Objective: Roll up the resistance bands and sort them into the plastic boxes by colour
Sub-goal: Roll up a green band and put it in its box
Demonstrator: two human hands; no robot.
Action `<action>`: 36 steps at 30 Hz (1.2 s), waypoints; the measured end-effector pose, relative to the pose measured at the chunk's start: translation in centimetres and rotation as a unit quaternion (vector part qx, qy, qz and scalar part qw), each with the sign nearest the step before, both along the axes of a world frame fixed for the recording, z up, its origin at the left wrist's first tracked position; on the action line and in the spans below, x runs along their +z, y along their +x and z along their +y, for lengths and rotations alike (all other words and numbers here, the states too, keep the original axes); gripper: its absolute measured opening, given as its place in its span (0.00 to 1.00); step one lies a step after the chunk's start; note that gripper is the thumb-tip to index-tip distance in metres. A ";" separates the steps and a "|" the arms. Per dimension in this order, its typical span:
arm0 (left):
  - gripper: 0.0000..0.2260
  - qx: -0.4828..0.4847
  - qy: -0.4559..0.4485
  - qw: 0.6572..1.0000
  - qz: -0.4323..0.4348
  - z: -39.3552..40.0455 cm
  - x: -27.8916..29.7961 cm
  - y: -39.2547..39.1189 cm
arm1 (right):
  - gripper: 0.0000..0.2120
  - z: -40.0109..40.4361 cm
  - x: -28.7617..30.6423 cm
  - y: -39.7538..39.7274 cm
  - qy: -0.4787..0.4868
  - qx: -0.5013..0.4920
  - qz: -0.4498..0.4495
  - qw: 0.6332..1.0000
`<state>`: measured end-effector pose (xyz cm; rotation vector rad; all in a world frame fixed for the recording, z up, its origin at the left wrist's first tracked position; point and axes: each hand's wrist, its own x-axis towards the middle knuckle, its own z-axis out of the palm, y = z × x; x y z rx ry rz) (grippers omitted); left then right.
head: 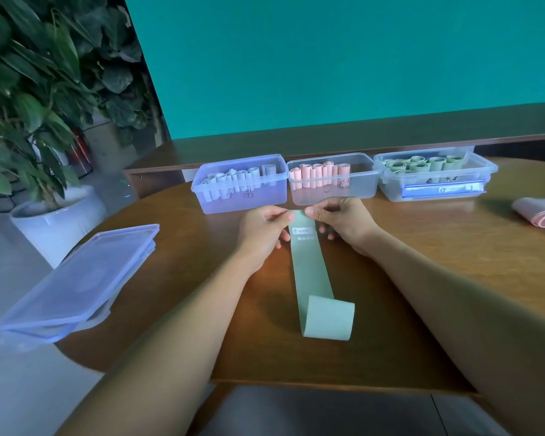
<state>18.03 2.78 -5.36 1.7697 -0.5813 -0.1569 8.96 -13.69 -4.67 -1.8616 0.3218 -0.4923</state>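
three boxes just behind, both hands' fingers pinched tight on the green band top corners

office – wooden desk, potted plant

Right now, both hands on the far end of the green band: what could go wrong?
1. Left hand and right hand only pinch the green band at its corners; a slip could let it skew.
2. Its near end curls over, so the roll may come out loose.
3. The green box looks full; the roll may not seat.
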 end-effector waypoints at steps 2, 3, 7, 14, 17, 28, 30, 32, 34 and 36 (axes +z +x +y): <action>0.04 0.020 0.011 1.000 -0.020 -0.3 0.0 0.3 | 0.08 0.0 -0.1 0.2 -0.029 -0.023 0.016 0.999; 0.04 0.028 0.017 0.999 -0.033 -0.4 0.0 0.4 | 0.08 0.0 -0.1 0.2 -0.047 -0.031 0.023 0.998; 0.03 0.033 0.050 0.996 -0.060 -0.5 -0.1 0.5 | 0.10 0.4 -0.3 -0.5 -0.104 -0.054 0.041 0.992; 0.17 0.039 0.166 0.978 -0.119 1.4 0.0 -1.2 | 0.16 1.7 -0.4 -4.0 -0.195 -0.038 0.064 0.978; 0.19 0.003 0.224 0.963 -0.152 3.2 0.0 -2.9 | 0.14 2.6 -0.4 -6.1 -0.232 -0.012 0.071 0.970; 0.20 -0.099 0.292 0.922 -0.233 9.7 -0.4 -11.1 | 0.15 6.1 -0.6 -14.5 -0.287 0.036 0.072 0.954; 0.19 -0.113 0.278 0.927 -0.223 10.3 -0.6 -11.8 | 0.14 6.3 -0.8 -15.9 -0.271 0.051 0.069 0.959; 0.19 -0.121 0.271 0.928 -0.224 10.5 -0.6 -11.9 | 0.13 6.4 -1.0 -16.7 -0.261 0.059 0.065 0.961; 0.18 -0.128 0.265 0.927 -0.234 10.4 -0.8 -11.8 | 0.12 6.4 -1.0 -16.9 -0.256 0.059 0.062 0.963; 0.18 -0.134 0.263 0.923 -0.246 10.3 -0.9 -11.7 | 0.12 6.4 -1.0 -16.8 -0.255 0.054 0.061 0.963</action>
